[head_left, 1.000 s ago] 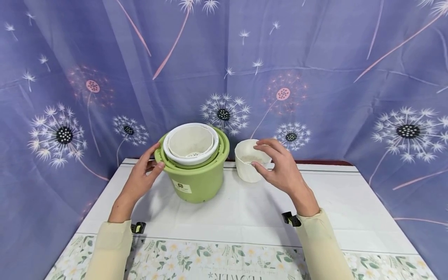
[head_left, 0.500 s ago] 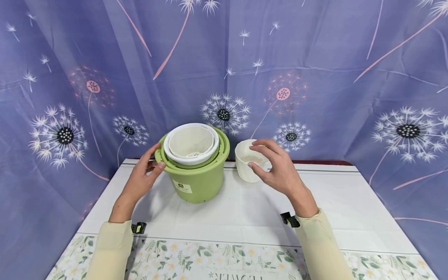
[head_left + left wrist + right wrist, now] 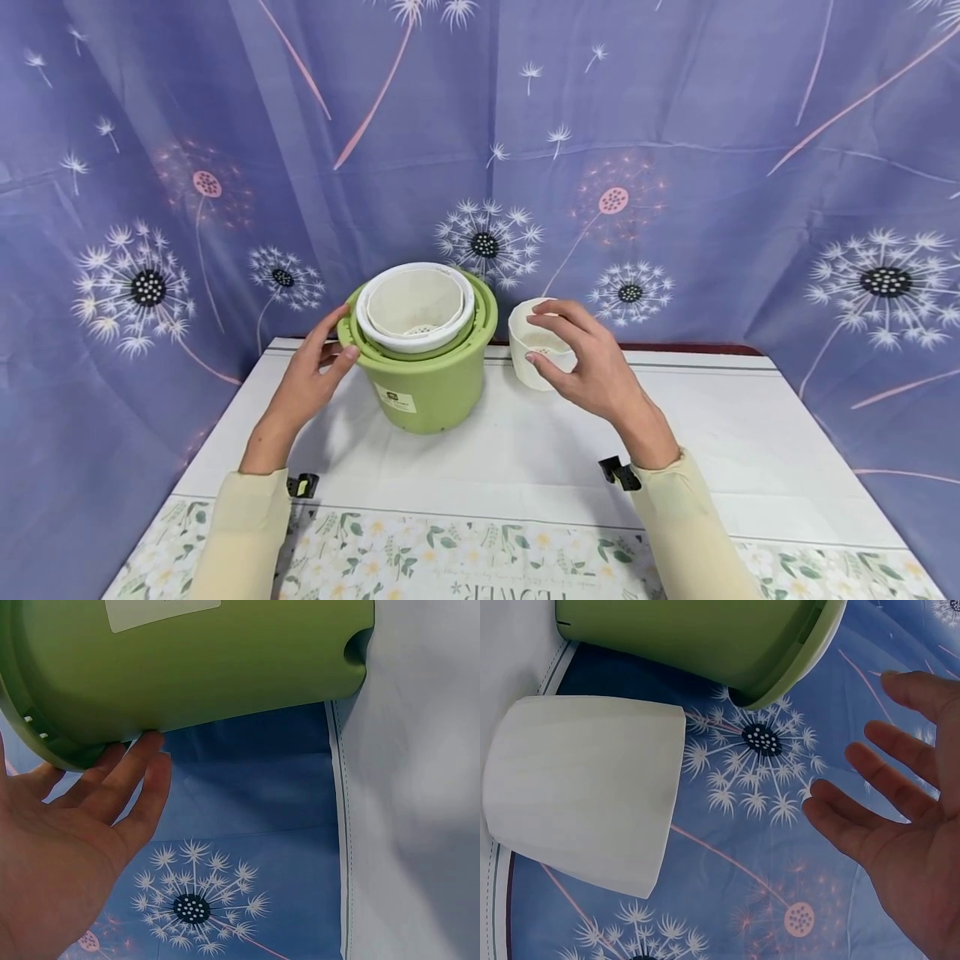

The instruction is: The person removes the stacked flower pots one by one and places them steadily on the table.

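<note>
On the table's left half stands a large green flowerpot (image 3: 438,392) with a pale label; a white-rimmed pot (image 3: 372,323) and a cream inner pot (image 3: 412,300) sit nested in it. My left hand (image 3: 311,383) touches the green pot's left rim, its fingers lightly bent along the side just under the rim in the left wrist view. A smaller cream flowerpot (image 3: 585,787) stands upright to the right, apart from the green one. Over its right side in the head view, my right hand (image 3: 592,367) is spread and holds nothing; the right wrist view shows a gap between fingertips and pot.
A white table cover (image 3: 480,475) with a floral front strip lies under the pots. Close behind them hangs a blue dandelion-print curtain (image 3: 420,167), which also runs along both sides. Each wrist carries a small black strap mount (image 3: 303,485).
My right hand has drifted slightly left over the small cream pot. The left hand stays at the green pot's rim, and the pots stand as before; the head view has shifted a little.
</note>
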A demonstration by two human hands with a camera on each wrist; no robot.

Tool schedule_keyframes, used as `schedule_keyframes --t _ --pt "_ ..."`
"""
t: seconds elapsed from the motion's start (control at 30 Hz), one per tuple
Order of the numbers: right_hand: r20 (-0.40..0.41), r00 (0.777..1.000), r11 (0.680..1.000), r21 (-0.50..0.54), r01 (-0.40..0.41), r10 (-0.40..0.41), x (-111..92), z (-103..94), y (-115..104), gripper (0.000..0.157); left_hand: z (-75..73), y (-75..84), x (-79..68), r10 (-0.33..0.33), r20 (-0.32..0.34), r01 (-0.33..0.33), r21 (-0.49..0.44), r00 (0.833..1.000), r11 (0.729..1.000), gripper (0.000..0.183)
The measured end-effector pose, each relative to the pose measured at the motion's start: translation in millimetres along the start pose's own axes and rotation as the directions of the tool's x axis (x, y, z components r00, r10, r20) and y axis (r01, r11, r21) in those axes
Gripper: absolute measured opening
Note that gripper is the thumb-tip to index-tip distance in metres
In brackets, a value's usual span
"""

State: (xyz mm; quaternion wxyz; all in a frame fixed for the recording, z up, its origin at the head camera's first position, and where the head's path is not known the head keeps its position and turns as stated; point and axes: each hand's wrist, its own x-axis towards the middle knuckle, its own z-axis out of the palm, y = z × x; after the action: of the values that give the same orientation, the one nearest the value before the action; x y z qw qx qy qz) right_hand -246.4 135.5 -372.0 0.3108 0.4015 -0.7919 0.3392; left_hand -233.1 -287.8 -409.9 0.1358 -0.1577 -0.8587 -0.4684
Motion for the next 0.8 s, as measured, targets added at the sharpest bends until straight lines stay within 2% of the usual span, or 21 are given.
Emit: schedule_keyframes --t 0.8 --pt "0.04 0.998 0.998 0.042 0.049 -0.051 12 17.3 -10 0.041 0.1 -2.3 -0.5 0.006 -0.003 -0.007 -0.012 1.0 1.0 0.068"
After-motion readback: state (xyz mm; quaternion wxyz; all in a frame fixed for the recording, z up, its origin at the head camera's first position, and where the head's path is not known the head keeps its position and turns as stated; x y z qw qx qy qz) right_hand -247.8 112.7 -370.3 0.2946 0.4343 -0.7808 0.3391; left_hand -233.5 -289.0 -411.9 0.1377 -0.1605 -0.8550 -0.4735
